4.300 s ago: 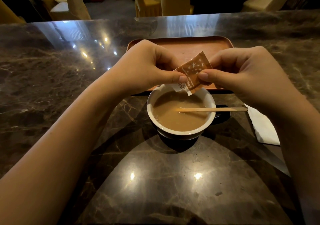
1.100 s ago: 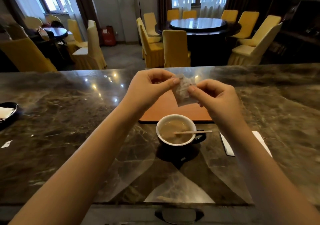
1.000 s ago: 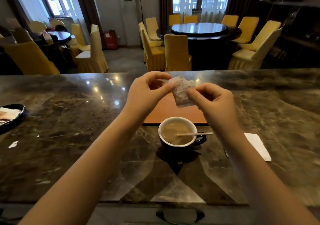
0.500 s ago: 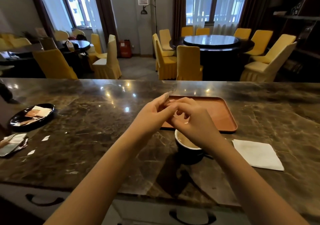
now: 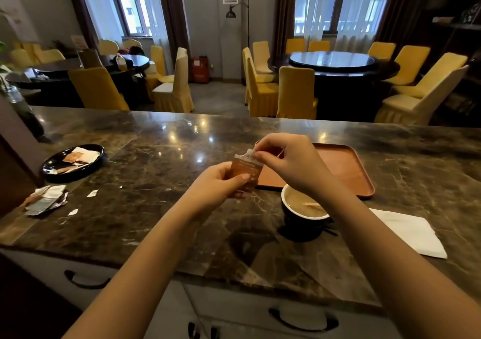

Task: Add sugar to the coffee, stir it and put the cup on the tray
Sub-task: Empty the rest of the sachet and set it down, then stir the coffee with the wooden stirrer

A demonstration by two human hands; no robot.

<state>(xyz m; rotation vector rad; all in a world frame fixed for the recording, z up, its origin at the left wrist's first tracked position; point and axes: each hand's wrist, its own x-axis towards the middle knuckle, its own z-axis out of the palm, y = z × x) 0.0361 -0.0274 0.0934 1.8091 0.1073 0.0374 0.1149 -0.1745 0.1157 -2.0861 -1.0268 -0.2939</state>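
A brown sugar packet (image 5: 246, 170) with a torn white top is held above the marble counter, left of the cup. My left hand (image 5: 216, 186) grips its lower part and my right hand (image 5: 287, 160) pinches its top edge. The dark cup (image 5: 303, 215) with a white inside holds milky coffee, and a wooden stirrer (image 5: 313, 204) rests in it. My right forearm crosses over the cup's right side. Behind the cup lies the brown tray (image 5: 348, 168) with nothing on it.
A white napkin (image 5: 408, 232) lies right of the cup. A black dish (image 5: 74, 161) with packets sits at the far left, with crumpled wrappers (image 5: 46, 202) and paper scraps in front of it. Drawers with dark handles run below the counter edge.
The view has swung up and left since the close look at the cup. Both hands have lowered and shifted left with the packet, which now shows its brown face and torn top.
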